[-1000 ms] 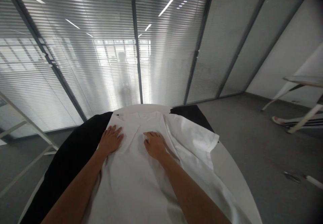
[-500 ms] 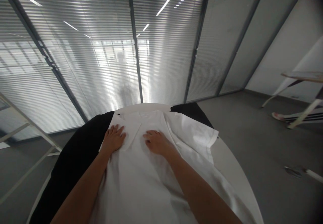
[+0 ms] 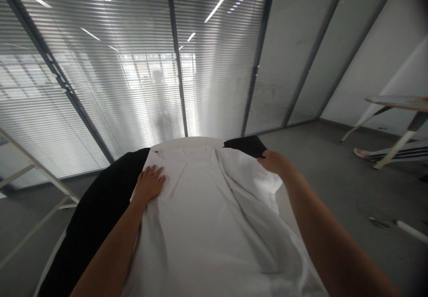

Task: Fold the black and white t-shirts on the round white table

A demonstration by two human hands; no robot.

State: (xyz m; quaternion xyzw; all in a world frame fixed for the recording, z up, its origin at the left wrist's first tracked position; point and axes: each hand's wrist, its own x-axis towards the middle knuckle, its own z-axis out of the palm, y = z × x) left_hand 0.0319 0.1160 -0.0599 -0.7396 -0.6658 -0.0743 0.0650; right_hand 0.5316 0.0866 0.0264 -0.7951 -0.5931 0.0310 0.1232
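Observation:
A white short-sleeved shirt (image 3: 197, 230) is spread over a round white table (image 3: 187, 142), its neckline at the far end. On the left its side is folded inward, with the folded edge running down from the neckline. My left hand (image 3: 150, 183) lies flat there, fingers spread on the cloth. At the right, my right hand (image 3: 274, 161) has its fingers closed at the upper edge of the sleeve (image 3: 257, 172); its thumb side hides part of the grip. Loose creases run down the shirt's right half.
Black cloth (image 3: 96, 203) covers the table's left side, and another black piece (image 3: 245, 145) shows at the far right. A pale metal frame (image 3: 40, 167) stands at left. Glass panels with blinds (image 3: 214, 74) rise behind. Another table (image 3: 397, 102) and a person's foot (image 3: 361, 154) are at right.
My right hand has moved right from the middle of the shirt to the right sleeve, and its fingers have closed there. My left hand stays in place.

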